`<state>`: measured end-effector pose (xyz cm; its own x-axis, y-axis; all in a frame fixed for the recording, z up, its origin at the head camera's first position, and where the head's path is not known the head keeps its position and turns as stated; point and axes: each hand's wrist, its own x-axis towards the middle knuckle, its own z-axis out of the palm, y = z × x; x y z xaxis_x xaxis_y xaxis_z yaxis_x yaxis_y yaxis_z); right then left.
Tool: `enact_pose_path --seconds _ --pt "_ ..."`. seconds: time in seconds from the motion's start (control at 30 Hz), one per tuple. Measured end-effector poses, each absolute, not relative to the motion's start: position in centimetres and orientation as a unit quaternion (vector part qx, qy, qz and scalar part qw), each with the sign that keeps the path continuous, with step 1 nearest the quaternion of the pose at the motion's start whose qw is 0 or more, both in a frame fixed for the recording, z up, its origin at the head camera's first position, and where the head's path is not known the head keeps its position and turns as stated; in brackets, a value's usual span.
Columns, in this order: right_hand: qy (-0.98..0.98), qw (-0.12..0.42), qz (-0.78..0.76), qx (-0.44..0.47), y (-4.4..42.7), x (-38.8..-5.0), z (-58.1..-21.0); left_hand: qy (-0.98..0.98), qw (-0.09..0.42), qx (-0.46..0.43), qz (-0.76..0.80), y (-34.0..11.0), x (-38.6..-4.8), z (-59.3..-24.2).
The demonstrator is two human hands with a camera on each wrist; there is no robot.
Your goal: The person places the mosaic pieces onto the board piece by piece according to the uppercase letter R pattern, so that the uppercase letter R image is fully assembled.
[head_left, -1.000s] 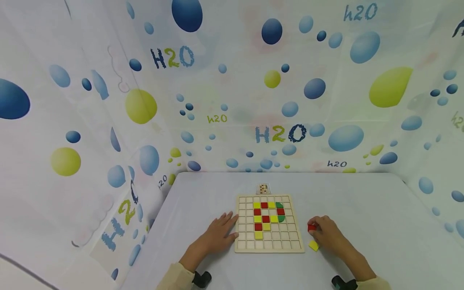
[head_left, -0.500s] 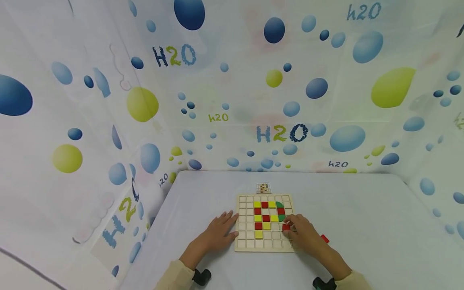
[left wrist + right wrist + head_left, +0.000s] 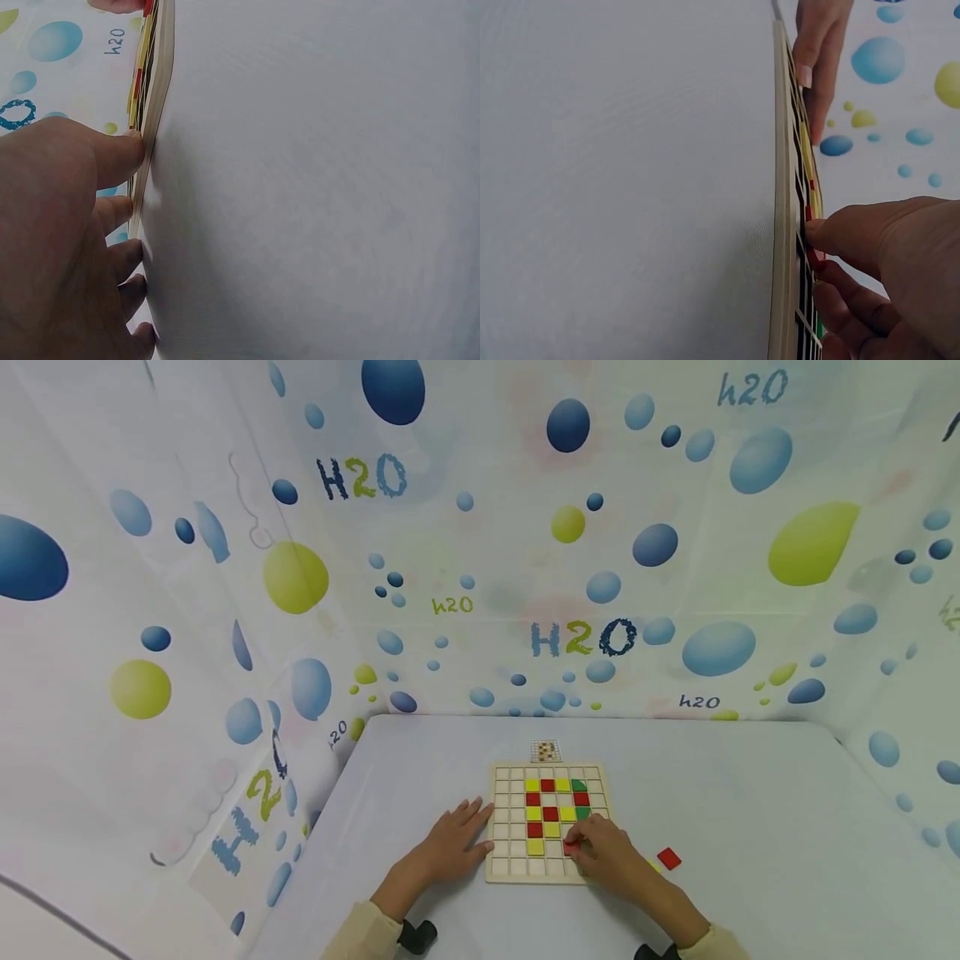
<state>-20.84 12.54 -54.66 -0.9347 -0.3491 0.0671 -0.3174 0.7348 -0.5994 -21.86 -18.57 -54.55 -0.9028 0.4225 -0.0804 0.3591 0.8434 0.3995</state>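
Observation:
A wooden grid board point(image 3: 517, 867) lies on the table, with red, yellow and green tiles set in several of its squares. My left hand point(image 3: 452, 843) rests at the board's left edge, fingers spread and touching the rim. Over the lower right part of the grid, my right hand point(image 3: 606, 853) pinches a red square tile point(image 3: 571, 847) between thumb and fingers. In the right wrist view that red tile point(image 3: 814, 256) is at the board surface, partly covered by the fingertips. Whether it sits inside a square cannot be told.
Right of the board lie a loose red tile point(image 3: 669, 858) and a yellow tile point(image 3: 655, 866), mostly hidden by the right forearm. Behind the board is a small pattern card point(image 3: 545, 751). A printed curtain point(image 3: 510, 568) hangs around the white table point(image 3: 720, 777).
My right hand has carried the red tile leftward from the table onto the board, toward its lower middle. Another red tile has come into view on the table. The left hand stays put.

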Motion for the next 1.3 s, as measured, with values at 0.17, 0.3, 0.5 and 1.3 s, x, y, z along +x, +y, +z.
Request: enact_pose_path --seconds 0.17,0.3,0.5,1.3 --pt "0.926 0.036 -0.325 -0.191 12.7 -20.7 -54.5 0.956 0.08 0.207 0.192 -18.6 -21.8 -54.4" --pt "0.924 0.037 -0.327 -0.197 12.9 -20.6 -54.4 0.955 0.081 0.208 0.193 -18.5 -21.8 -54.4" --pt "0.93 0.03 -0.323 -0.171 13.9 -20.2 -54.0 0.955 0.085 0.206 0.194 -18.5 -21.8 -54.3" --pt "0.951 0.057 -0.296 -0.065 24.8 -21.1 -54.0 0.955 0.087 0.206 0.193 -18.5 -21.7 -54.3"
